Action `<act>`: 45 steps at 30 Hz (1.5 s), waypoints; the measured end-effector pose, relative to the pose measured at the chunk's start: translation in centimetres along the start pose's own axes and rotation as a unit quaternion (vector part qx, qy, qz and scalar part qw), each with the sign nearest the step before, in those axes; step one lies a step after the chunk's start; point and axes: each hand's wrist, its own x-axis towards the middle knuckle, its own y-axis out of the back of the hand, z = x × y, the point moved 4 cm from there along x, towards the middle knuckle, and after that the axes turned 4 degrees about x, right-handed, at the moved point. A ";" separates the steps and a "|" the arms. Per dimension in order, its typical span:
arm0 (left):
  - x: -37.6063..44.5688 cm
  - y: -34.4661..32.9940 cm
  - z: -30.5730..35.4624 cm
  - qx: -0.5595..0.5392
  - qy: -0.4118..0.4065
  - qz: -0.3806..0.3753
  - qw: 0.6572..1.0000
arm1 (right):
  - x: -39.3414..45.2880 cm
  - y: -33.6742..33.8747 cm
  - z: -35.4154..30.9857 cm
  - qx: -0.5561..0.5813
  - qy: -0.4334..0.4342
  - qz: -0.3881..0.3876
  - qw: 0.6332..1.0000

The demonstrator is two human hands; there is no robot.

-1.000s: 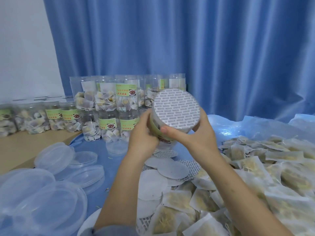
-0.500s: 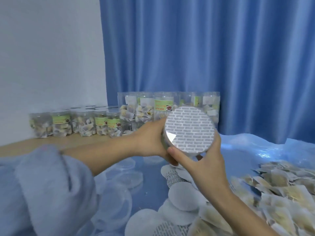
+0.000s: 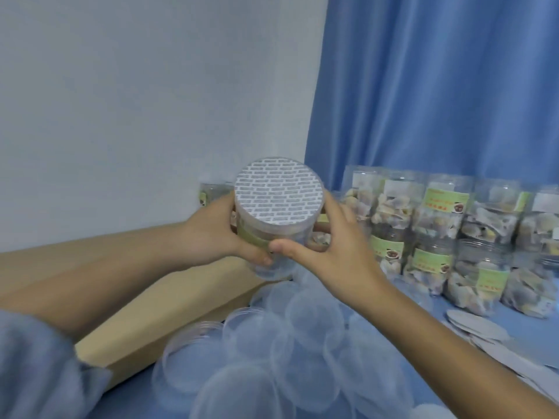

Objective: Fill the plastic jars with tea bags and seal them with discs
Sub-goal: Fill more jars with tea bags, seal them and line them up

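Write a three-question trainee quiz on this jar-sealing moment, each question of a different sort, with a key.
1. True or false: the jar held up has a printed disc over its mouth.
2. Which hands grip the jar? A. left hand only B. right hand only C. both
3. Fill in: the clear lids lie heaped on the ____ cloth, below the held jar.

Key: 1 true. 2 C: the left hand and the right hand each wrap the jar's side. 3 blue. The filled jars stand stacked before the curtain.
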 end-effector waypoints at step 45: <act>4.5 -17.2 9.1 -0.256 0.094 -0.064 0.960 | -2.0 9.7 4.3 -0.055 -0.249 0.102 0.961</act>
